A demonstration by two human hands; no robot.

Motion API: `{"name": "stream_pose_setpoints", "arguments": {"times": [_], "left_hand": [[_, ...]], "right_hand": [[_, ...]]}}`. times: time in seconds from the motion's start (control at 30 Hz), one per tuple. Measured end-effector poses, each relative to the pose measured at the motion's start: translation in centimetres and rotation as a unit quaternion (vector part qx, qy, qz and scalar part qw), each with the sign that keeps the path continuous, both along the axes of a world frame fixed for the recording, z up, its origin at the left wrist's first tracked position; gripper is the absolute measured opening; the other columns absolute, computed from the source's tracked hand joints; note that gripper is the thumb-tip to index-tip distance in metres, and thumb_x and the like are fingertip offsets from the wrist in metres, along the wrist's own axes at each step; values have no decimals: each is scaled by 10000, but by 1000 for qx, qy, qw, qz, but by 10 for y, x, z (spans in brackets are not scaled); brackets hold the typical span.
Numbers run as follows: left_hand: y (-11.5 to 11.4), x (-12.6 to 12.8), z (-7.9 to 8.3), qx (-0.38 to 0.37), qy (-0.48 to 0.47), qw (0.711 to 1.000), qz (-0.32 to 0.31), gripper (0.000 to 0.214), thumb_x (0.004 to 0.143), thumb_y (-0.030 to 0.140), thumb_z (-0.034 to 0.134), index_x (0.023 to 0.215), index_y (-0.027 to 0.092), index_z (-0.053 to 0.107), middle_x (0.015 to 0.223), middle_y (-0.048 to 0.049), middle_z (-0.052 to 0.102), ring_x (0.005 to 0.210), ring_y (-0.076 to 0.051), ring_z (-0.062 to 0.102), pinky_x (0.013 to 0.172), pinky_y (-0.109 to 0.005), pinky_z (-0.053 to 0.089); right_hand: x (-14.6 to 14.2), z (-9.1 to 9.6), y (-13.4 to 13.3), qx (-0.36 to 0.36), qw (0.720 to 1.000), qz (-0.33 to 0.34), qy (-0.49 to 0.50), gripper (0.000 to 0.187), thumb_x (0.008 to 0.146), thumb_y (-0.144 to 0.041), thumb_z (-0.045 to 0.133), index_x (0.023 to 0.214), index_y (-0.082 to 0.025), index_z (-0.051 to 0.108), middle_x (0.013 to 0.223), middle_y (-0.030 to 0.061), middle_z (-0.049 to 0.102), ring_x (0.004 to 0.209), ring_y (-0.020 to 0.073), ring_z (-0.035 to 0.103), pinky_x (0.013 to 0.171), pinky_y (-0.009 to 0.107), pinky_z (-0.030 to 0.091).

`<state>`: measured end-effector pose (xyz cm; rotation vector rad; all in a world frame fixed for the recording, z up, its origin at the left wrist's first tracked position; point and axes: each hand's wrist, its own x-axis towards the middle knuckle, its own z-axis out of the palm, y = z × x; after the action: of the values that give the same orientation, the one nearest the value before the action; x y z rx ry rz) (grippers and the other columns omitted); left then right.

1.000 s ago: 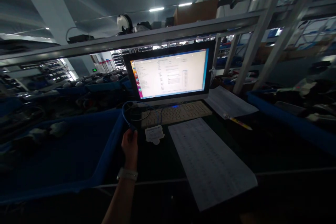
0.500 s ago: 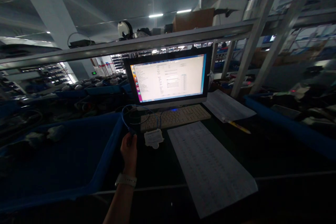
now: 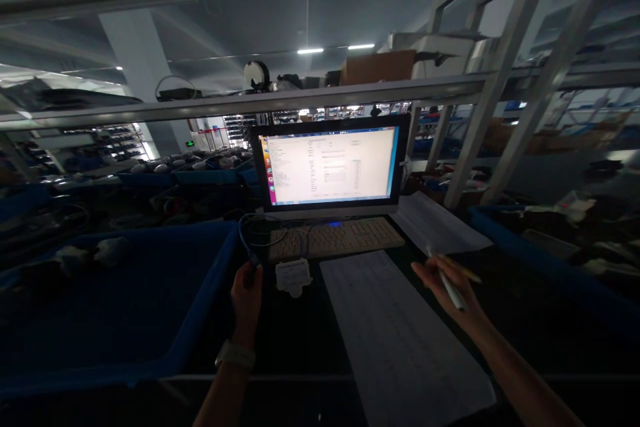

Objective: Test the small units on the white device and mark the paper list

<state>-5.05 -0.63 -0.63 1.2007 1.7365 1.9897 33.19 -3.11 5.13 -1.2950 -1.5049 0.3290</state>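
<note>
My left hand (image 3: 247, 293) is closed on the end of a blue cable (image 3: 249, 240) that loops up toward the keyboard (image 3: 340, 237). Just right of that hand lies a small white device (image 3: 293, 275) on the dark bench. My right hand (image 3: 445, 283) holds a white pen (image 3: 447, 285) over the right edge of a large printed sheet (image 3: 400, 333). A yellow pencil (image 3: 463, 268) lies just behind the right hand. A lit monitor (image 3: 331, 163) stands behind the keyboard.
A large blue bin (image 3: 110, 300) fills the left side, with a few pale items at its far end. Another blue bin (image 3: 545, 260) sits on the right. A second sheet of paper (image 3: 435, 217) lies right of the keyboard. Slanted metal frame posts (image 3: 480, 113) rise behind it.
My right hand has come into view from the right, holding a pen over the sheet. The left hand stays on the blue cable. The view has tilted slightly.
</note>
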Motion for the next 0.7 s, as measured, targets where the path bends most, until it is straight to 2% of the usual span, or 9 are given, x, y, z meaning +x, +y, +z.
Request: {"name": "stream_pose_setpoints", "arguments": {"times": [0.13,0.23,0.3,0.37,0.5,0.57,0.63,0.7], "left_hand": [[-3,0,-1,6,33,999,25,457,718,442,597,1084,169,577,1094,-120,611,1007,-255,583,902,-438,462],[-7,1,2,38,107,991,65,497,744,426,593,1168,178,524,1214,-139,532,1156,-277,487,966,-468,416],[-10,5,4,54,156,985,45,503,746,422,607,1183,190,512,1240,-134,505,1203,-275,443,999,-476,388],[-13,12,5,42,199,979,-14,557,719,407,649,1214,207,492,1290,-127,463,1238,-274,413,1024,-480,365],[-14,26,0,-29,276,952,-133,884,535,338,789,1319,228,394,1391,-127,360,1294,-312,346,1043,-504,341],[-11,27,-4,-51,302,938,-162,934,511,290,788,1342,238,363,1381,-116,387,1279,-309,374,1036,-502,354],[-6,25,-11,-53,313,934,-165,880,533,264,753,1331,250,380,1328,-98,459,1227,-299,442,1010,-492,389],[1,19,-17,-32,308,937,-159,819,501,306,759,1263,254,462,1225,-85,546,1123,-313,526,932,-488,457]], "right_hand": [[35,-50,24,23,992,-76,-99,484,693,-667,529,527,-246,357,483,-46,345,435,130,380,447,286,352],[45,-65,29,48,987,-101,-119,493,715,-657,502,516,-254,297,480,-45,306,431,133,360,449,291,348],[45,-68,28,33,988,-92,-116,470,729,-642,483,525,-255,312,481,-43,317,423,134,363,432,286,340],[44,-70,28,12,990,-80,-113,457,726,-642,470,526,-254,332,474,-40,336,413,135,372,416,282,333],[47,-74,35,21,991,-85,-99,454,715,-625,485,516,-253,317,472,-37,352,419,135,388,416,274,344],[45,-71,37,26,991,-95,-92,442,715,-608,500,523,-250,326,467,-42,361,410,130,393,412,266,342],[35,-63,33,24,992,-91,-89,398,731,-575,504,553,-244,374,468,-42,400,402,129,415,418,262,351],[14,-49,24,14,995,-36,-93,290,772,-495,500,670,-223,489,542,-12,517,476,148,514,479,266,407]]}}
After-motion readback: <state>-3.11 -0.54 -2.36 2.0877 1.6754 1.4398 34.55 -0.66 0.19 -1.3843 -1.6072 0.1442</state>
